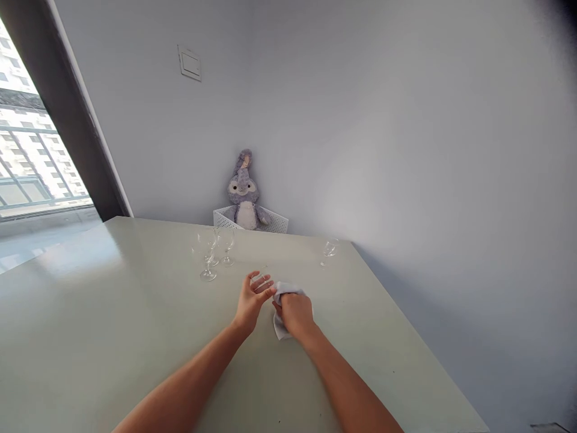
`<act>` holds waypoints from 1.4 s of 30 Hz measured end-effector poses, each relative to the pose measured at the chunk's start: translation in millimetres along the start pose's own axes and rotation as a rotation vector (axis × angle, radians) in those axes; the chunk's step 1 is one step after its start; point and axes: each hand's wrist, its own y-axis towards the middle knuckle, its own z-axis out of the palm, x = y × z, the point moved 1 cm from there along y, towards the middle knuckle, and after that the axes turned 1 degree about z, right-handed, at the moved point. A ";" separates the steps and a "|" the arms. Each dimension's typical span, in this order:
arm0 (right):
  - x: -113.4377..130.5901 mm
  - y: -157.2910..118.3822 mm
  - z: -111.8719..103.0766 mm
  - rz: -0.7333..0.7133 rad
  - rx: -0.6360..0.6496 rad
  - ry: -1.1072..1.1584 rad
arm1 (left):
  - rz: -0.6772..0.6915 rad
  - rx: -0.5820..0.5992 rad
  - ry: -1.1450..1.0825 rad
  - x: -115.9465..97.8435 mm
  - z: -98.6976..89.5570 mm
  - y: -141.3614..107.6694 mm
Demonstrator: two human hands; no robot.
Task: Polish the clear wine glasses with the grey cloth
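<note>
Near the middle of the table, my left hand (252, 300) curls its fingers around a clear stemmed glass (260, 279). Only faint glints of that glass show between the fingers, and its stem and foot cannot be made out. Bunched in my right hand (297, 313) is a light grey cloth (282, 329), held close against the left fingertips. Part of the cloth hangs below the right wrist. The right fingertips are buried in its folds.
Several clear stemmed glasses (208, 274) stand together at the back left of the pale table (148, 337). Another stemmed glass (330, 248) is near the back right corner. Beyond the far edge, a plush toy (246, 213) sits in a white perforated basket (278, 223) against the walls.
</note>
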 end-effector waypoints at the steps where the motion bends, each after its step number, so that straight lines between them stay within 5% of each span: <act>1: 2.6 -0.9 0.1 -0.037 -0.030 -0.074 | 0.002 -0.043 -0.008 1.5 0.5 0.0; 7: 17.7 -7.5 -4.9 -0.256 -0.203 -0.363 | -0.041 -0.259 -0.097 -3.0 -6.7 3.1; 12: 14.1 -6.6 -0.1 -0.215 -0.081 -0.246 | 0.056 -0.284 -0.144 -11.8 -15.1 7.3; 22: -13.4 6.5 8.3 0.222 0.266 1.177 | 0.177 0.007 -0.056 -17.2 -4.2 2.1; 30: 8.4 2.6 33.0 0.472 0.219 1.752 | 0.513 0.075 0.130 -16.4 2.1 -11.2; 36: 13.2 -4.3 29.6 0.438 0.422 1.628 | 0.662 0.027 0.197 -18.8 1.1 -13.4; 40: 17.3 -14.9 13.6 0.228 0.737 1.186 | 0.694 -0.061 0.206 -26.0 -2.8 -7.8; 42: 17.8 -18.2 -0.3 0.104 0.752 0.921 | 0.726 -0.081 0.225 -28.3 -5.0 -5.8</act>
